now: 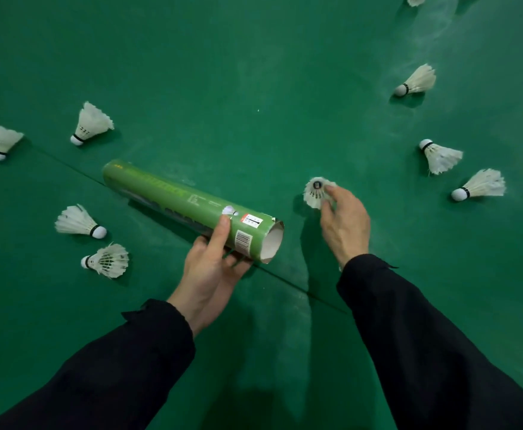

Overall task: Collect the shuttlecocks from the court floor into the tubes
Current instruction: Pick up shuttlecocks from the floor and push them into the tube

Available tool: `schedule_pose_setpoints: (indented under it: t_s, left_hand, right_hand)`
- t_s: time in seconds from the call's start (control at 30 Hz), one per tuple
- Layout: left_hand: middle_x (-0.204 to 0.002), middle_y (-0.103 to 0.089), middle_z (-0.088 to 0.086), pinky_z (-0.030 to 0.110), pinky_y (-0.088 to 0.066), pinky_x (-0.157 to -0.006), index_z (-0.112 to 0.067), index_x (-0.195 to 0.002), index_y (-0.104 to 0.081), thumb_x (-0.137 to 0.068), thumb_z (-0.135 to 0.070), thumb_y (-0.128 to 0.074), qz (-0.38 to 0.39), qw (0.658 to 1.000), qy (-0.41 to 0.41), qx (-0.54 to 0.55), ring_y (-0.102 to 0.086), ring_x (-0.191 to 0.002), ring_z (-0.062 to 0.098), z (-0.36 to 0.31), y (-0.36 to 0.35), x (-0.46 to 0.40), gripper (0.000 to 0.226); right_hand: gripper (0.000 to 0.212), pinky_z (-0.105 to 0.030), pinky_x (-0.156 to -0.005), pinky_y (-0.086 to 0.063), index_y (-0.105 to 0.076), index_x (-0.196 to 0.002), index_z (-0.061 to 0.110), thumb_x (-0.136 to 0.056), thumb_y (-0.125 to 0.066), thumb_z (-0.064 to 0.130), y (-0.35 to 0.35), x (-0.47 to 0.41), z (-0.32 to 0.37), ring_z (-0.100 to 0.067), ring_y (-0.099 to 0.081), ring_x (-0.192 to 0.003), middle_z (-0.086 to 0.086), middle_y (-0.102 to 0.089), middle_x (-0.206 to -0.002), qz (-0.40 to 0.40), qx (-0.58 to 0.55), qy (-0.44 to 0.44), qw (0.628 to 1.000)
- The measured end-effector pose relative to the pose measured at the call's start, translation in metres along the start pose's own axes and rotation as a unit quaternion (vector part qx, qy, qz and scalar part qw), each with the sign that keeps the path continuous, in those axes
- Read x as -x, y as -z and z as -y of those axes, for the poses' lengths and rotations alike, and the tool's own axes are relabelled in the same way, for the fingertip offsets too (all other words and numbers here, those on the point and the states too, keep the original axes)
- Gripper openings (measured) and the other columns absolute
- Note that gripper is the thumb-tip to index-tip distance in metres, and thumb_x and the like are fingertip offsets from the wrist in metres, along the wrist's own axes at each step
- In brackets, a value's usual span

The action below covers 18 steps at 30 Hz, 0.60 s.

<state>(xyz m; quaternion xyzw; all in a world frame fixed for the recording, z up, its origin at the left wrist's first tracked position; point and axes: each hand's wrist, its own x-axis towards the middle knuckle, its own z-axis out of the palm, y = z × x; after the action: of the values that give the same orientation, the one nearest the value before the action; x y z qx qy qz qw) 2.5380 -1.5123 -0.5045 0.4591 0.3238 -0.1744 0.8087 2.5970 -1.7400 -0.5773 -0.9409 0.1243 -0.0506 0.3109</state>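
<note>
shuttlecock pinched beside the tube mouth, not yet in

shuttlecock (317, 192) sits in your right hand (343, 221), just right of the open mouth of the green tube (185, 206), pinched at its feather skirt with the cork pointing up toward you. your fingers are curled round the feathers, not spread. your left hand (213, 265) grips the tube near that mouth, thumb over the label, far end angled away to the left. the risk, as i judge it: squeeze too hard and you crush the skirt, or feed it skirt-first and it jams at the torn rim. let the tube sag and the mouth drifts off line. at least 8 more shuttlecocks lie on the court floor (254, 88) around the tube, on both sides.
</note>
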Motion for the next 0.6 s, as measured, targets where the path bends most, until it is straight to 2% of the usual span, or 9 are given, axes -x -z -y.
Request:
schedule_pose_setpoints:
  t_s: [0.03, 0.1, 0.17, 0.27, 0.33, 0.43, 0.5, 0.57, 0.6]
  left_hand:
    - [-0.129, -0.074, 0.012, 0.030, -0.063, -0.081, -0.008, -0.146, -0.051, -0.099, -0.038, -0.063, -0.009, 1.000, 0.001, 0.007, -0.075, -0.110, 0.020, -0.002, 0.001, 0.000, 0.058]
    - [-0.133, -0.073, 0.012, 0.033, -0.064, -0.086, -0.008, -0.147, -0.050, -0.099, -0.038, -0.063, -0.014, 1.000, 0.002, 0.023, -0.074, -0.115, 0.024, -0.007, 0.002, 0.000, 0.058]
    - [-0.134, -0.072, 0.012, 0.034, -0.064, -0.089, -0.009, -0.147, -0.051, -0.102, -0.039, -0.060, -0.012, 1.000, 0.006, 0.024, -0.072, -0.118, 0.024, -0.011, 0.000, 0.002, 0.055]
    - [-0.131, -0.073, 0.013, 0.032, -0.064, -0.086, -0.008, -0.145, -0.053, -0.100, -0.042, -0.062, 0.012, 1.000, 0.008, 0.023, -0.073, -0.116, 0.022, -0.010, -0.005, 0.011, 0.056]
    - [-0.134, -0.072, 0.015, 0.034, -0.062, -0.092, -0.005, -0.147, -0.052, -0.095, -0.044, -0.066, 0.041, 0.999, 0.011, 0.019, -0.071, -0.120, 0.024, -0.004, -0.008, 0.019, 0.066]
    - [-0.132, -0.072, 0.017, 0.035, -0.062, -0.092, -0.006, -0.142, -0.057, -0.094, -0.042, -0.065, 0.055, 0.998, 0.008, 0.036, -0.074, -0.114, 0.023, -0.001, -0.010, 0.031, 0.060]
    - [-0.128, -0.074, 0.017, 0.035, -0.064, -0.089, -0.010, -0.133, -0.064, -0.100, -0.039, -0.061, 0.074, 0.996, 0.001, 0.051, -0.076, -0.105, 0.022, -0.003, -0.010, 0.038, 0.044]
    - [-0.124, -0.075, 0.017, 0.034, -0.064, -0.088, -0.011, -0.126, -0.068, -0.104, -0.037, -0.056, 0.096, 0.993, -0.008, 0.069, -0.076, -0.101, 0.021, -0.010, -0.010, 0.044, 0.036]
    - [-0.124, -0.074, 0.017, 0.033, -0.064, -0.088, -0.010, -0.126, -0.068, -0.104, -0.038, -0.056, 0.099, 0.993, -0.015, 0.070, -0.075, -0.101, 0.021, -0.012, -0.009, 0.046, 0.038]
  right_hand:
    - [0.028, -0.032, -0.101, -0.053, -0.066, -0.127, 0.014, -0.102, -0.055, 0.019, 0.011, 0.010, 0.010, -0.014, -0.065, -0.114, -0.003, -0.068, -0.129, -0.036, -0.099, -0.040, 0.994]
    - [0.019, -0.023, -0.091, -0.056, -0.072, -0.111, 0.020, -0.097, -0.062, 0.011, 0.038, 0.039, 0.032, -0.003, -0.069, -0.100, 0.007, -0.074, -0.110, -0.087, -0.310, -0.103, 0.941]
    - [0.032, -0.017, -0.080, -0.057, -0.071, -0.095, 0.027, -0.092, -0.062, -0.003, 0.058, 0.071, 0.052, 0.001, -0.069, -0.087, 0.015, -0.073, -0.093, -0.085, -0.378, -0.073, 0.919]
    - [0.038, -0.028, -0.073, -0.061, -0.071, -0.090, 0.028, -0.087, -0.063, -0.009, 0.053, 0.107, 0.070, -0.007, -0.070, -0.084, 0.012, -0.074, -0.090, -0.038, -0.350, -0.014, 0.936]
    - [0.033, -0.033, -0.075, -0.060, -0.069, -0.090, 0.029, -0.085, -0.067, -0.004, 0.042, 0.117, 0.081, -0.008, -0.067, -0.086, 0.008, -0.070, -0.095, -0.047, -0.311, 0.014, 0.949]
    - [0.026, -0.025, -0.074, -0.055, -0.057, -0.091, 0.029, -0.083, -0.075, 0.012, 0.037, 0.125, 0.096, -0.005, -0.055, -0.091, 0.003, -0.051, -0.102, -0.111, -0.236, 0.047, 0.964]
    - [0.018, -0.023, -0.062, -0.048, -0.056, -0.090, 0.024, -0.086, -0.073, 0.020, 0.047, 0.130, 0.100, -0.008, -0.051, -0.076, 0.005, -0.050, -0.094, -0.148, -0.238, 0.057, 0.958]
    - [0.009, -0.019, -0.053, -0.040, -0.064, -0.099, 0.022, -0.093, -0.063, 0.029, 0.058, 0.137, 0.102, -0.010, -0.048, -0.060, 0.014, -0.057, -0.086, -0.113, -0.262, 0.110, 0.952]
    - [0.017, -0.014, -0.054, -0.036, -0.067, -0.105, 0.022, -0.094, -0.059, 0.032, 0.063, 0.142, 0.105, -0.007, -0.048, -0.057, 0.020, -0.060, -0.085, -0.069, -0.256, 0.137, 0.954]
